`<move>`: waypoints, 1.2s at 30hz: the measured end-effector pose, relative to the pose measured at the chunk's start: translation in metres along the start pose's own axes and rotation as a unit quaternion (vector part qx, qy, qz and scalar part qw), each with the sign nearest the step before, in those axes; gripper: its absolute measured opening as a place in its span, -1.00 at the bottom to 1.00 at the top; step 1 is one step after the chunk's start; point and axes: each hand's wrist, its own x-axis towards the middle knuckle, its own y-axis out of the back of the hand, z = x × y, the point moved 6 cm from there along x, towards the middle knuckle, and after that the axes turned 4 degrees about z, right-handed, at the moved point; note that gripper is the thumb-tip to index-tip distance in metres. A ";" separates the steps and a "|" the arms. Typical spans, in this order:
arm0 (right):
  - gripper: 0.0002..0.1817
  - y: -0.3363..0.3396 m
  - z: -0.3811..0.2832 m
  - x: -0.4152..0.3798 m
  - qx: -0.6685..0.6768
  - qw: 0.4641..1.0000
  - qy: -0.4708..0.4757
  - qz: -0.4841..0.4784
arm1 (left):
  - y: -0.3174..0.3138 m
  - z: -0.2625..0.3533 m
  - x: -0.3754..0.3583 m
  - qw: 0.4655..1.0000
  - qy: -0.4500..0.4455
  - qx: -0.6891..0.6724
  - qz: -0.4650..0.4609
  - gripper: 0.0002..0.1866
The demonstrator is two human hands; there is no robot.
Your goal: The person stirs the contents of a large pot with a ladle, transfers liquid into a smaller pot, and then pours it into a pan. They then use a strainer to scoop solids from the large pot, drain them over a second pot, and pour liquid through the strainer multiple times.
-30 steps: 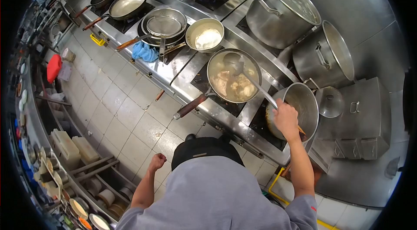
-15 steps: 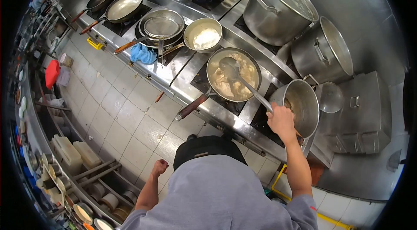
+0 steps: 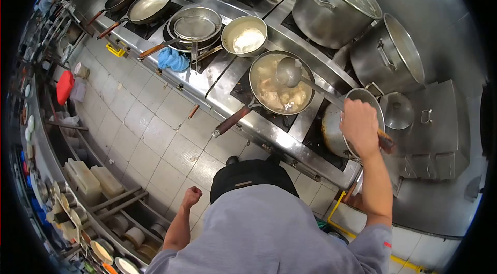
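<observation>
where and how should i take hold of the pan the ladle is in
Probably best by its dark wooden handle, with the left grip coming in from the front-left and closing around it from above. The handle is long and straight, and slants out past the stove's front edge, away from the liquid in the pan.

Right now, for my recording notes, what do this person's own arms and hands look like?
Both the left hand and the right hand are bare, without gloves, and no watch or band shows at either wrist. The grey sleeves are short, leaving the forearms uncovered; the right one has a small red mark near its edge.
</observation>
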 end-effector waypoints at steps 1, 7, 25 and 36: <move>-0.98 0.010 -0.004 0.004 -0.014 0.998 0.046 0.040 | -0.003 -0.004 0.000 1.000 0.006 -0.002 -0.004 -0.89; -0.89 0.023 -0.024 0.041 -0.011 0.997 0.078 -0.006 | -0.018 -0.015 -0.001 0.999 -0.029 -0.036 -0.008 -0.94; -0.73 0.017 -0.010 0.027 0.045 0.986 0.026 -0.160 | -0.028 -0.046 -0.028 0.998 0.035 -0.053 0.015 -0.86; -0.78 -0.010 0.022 -0.020 0.122 0.982 -0.005 -0.143 | -0.012 -0.026 -0.005 0.999 0.023 -0.046 0.015 -0.87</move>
